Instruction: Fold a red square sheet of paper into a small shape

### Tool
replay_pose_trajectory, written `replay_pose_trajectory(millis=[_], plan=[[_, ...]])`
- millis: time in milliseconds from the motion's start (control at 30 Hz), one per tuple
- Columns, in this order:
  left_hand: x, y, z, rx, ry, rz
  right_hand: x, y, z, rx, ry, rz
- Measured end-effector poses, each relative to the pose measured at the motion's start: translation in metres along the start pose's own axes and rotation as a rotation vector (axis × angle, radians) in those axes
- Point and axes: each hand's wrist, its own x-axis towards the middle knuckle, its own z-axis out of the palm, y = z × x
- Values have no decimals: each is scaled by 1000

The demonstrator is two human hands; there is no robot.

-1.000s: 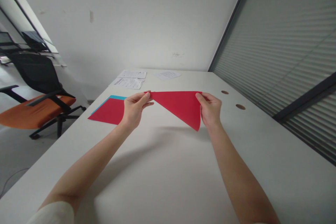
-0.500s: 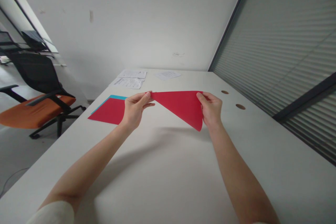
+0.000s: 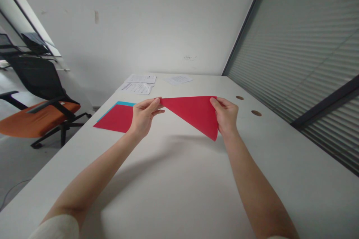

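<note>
A triangular piece of red paper (image 3: pixel 196 113), apparently folded, is held up above the white table between my two hands. My left hand (image 3: pixel 143 115) pinches its narrow left corner between thumb and fingers. At the upper right corner, my right hand (image 3: pixel 226 114) grips the paper with the thumb on the near face and the other fingers mostly behind it. The top edge runs nearly level, and the lower right corner hangs down over its shadow. Behind my left wrist lie flat red sheets (image 3: pixel 115 118) with a blue sheet (image 3: pixel 126 103) showing along their far and left edges.
Printed papers (image 3: pixel 137 88) lie at the far left of the white table (image 3: pixel 174 194), with another sheet (image 3: pixel 178 79) near the wall. Two round holes (image 3: pixel 256 113) pierce the right side. An orange office chair (image 3: pixel 42 117) stands left; window blinds (image 3: pixel 303 59) line the right.
Both hands keep their hold on the red paper. Its hanging lower right corner has shifted very slightly right and down; otherwise the scene is nearly the same.
</note>
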Motion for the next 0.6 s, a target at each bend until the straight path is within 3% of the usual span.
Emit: replay_pose_trajectory(millis=[600], plan=[[1,-4,-1,28,88,0,0,2,0,12,3,-2]])
